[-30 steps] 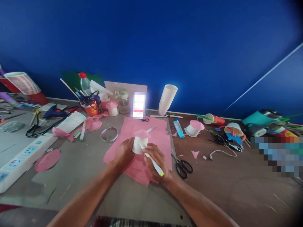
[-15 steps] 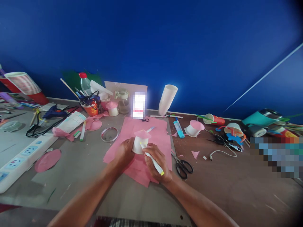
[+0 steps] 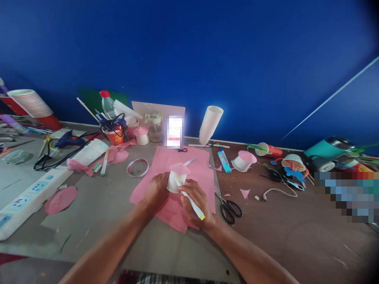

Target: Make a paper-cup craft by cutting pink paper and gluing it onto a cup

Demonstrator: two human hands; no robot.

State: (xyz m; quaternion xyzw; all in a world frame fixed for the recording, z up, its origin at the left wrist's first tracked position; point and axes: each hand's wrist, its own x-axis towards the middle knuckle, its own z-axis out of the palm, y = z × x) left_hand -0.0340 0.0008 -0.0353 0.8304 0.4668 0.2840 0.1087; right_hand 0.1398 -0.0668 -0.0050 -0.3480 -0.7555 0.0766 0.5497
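A white paper cup point(image 3: 175, 182) with a pink paper disc point(image 3: 179, 169) on its top sits above pink paper sheets point(image 3: 199, 167). My left hand point(image 3: 157, 190) is closed around the cup's left side; its fingertips are partly hidden. In my right hand point(image 3: 197, 201) is a white marker point(image 3: 192, 204) with a yellow end, pinched like a pen. The marker's tip meets the front of the cup, where a small yellow mark shows. Just right of the sheets lie black-handled scissors point(image 3: 231, 209).
Another disc-topped cup point(image 3: 243, 162) and a blue glue stick point(image 3: 224, 161) lie to the right. Behind stand a bright phone point(image 3: 174, 132) and a leaning stack of white cups point(image 3: 211, 124). On the left are a tape ring point(image 3: 137, 168), a power strip point(image 3: 35, 197) and a pink oval point(image 3: 60, 200).
The whole view shifts very slightly. Both hands keep their grips, and the marker's tip stays at nearly the same spot on the cup.
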